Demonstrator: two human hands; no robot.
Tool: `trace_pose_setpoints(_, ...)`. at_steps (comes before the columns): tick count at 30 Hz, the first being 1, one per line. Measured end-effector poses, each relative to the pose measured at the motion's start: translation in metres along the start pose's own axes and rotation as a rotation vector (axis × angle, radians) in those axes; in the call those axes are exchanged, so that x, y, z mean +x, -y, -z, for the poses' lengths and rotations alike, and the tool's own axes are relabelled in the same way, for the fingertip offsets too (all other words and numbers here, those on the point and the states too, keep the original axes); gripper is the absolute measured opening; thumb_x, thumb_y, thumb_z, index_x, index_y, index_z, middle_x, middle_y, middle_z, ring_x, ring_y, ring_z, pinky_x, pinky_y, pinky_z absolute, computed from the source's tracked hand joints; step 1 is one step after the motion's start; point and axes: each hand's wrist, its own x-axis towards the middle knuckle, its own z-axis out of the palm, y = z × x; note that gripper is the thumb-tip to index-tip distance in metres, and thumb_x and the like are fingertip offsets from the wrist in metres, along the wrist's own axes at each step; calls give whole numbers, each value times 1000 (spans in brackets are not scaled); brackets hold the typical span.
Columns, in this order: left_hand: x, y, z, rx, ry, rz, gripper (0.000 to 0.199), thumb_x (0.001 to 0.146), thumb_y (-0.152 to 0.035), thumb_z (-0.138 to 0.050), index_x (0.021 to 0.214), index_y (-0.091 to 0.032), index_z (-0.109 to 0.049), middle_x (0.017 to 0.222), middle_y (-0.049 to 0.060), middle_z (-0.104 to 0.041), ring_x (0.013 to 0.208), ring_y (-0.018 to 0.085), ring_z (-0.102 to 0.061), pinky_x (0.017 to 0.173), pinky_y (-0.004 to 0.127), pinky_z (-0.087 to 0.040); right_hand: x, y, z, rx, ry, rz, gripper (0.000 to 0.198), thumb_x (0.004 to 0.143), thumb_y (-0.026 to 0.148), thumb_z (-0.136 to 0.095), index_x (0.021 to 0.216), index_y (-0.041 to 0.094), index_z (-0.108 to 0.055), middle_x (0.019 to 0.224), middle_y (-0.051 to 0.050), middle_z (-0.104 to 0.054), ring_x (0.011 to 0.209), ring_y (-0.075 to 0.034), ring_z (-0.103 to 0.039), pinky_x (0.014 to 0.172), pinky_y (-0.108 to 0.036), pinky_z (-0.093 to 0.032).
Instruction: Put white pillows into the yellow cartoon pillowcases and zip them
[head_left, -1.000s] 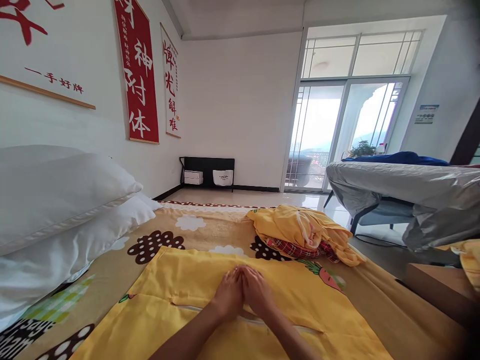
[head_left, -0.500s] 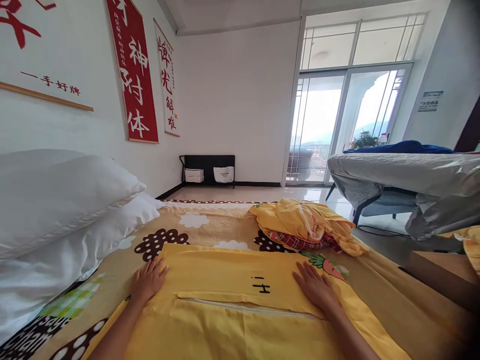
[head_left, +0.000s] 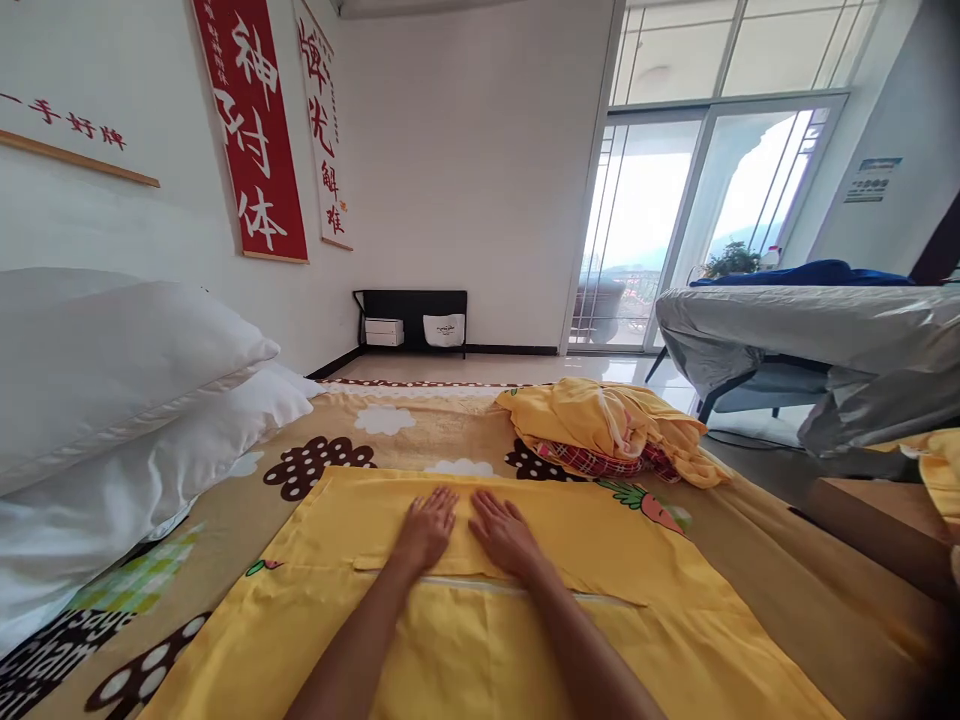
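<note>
A yellow fabric cover (head_left: 570, 530) with a white zipper (head_left: 480, 584) across it lies spread on the bed. Printed carrots show near its right and left edges. My left hand (head_left: 430, 527) rests flat on the cloth above the zipper, fingers stretched out and holding nothing. Beside it, a small gap away, my right hand (head_left: 502, 530) also lies flat on the cover with its fingers extended. The "Hi" print is hidden under my right hand and forearm.
White pillows (head_left: 127, 370) are stacked on the left of the patterned bedsheet (head_left: 420, 445). A crumpled yellow cloth bundle (head_left: 600, 420) sits beyond the cover. To the right stand a cardboard box (head_left: 870, 510) and a plastic-covered table (head_left: 787, 325).
Both hands have slid inward over the cover, from its two sides to close together at the middle. The camera view has tilted slightly downward.
</note>
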Motion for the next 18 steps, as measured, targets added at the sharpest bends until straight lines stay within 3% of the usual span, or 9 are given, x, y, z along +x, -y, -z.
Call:
trace_pose_setpoints(2,0,32,2,33,-31,111,52,96,-38,-24,146,-26,-34,156,2,-25,143,19,-23,116,49,-15,0,-34,10,-18,3,-91,63,95,50,-23,149,17,-27,156,-5,-23,144,-18,-17,116,-43,-13)
trace_pose_setpoints(7,-25,144,22,120,-24,408,56,96,-47,-25,149,-29,-27,157,2,-21,145,21,-19,116,50,-15,-27,-139,34,-70,-2,-343,66,94,49,-22,150,14,-24,157,-7,-21,145,-22,-15,116,-47,-12)
trace_pose_setpoints(9,-39,173,29,160,-31,499,56,96,-47,-25,149,-27,-27,157,3,-20,145,21,-19,116,50,-15,-40,-174,38,-106,-17,-421,66,94,50,-21,150,14,-22,157,-7,-19,145,-22,-14,116,-47,-11)
trace_pose_setpoints(13,-54,186,35,213,-68,537,56,97,-43,-23,149,-23,-28,156,4,-23,144,20,-21,115,51,-17,-52,-209,36,-212,-54,-513,67,94,53,-19,150,18,-23,158,-5,-18,145,-20,-13,117,-45,-11)
trace_pose_setpoints(18,-62,179,38,250,-140,588,51,95,-34,-27,138,-16,-47,148,9,-41,139,21,-33,112,45,-26,-61,-209,34,-214,-62,-595,67,93,53,-16,150,19,-25,157,-5,-19,145,-22,-14,116,-51,-13)
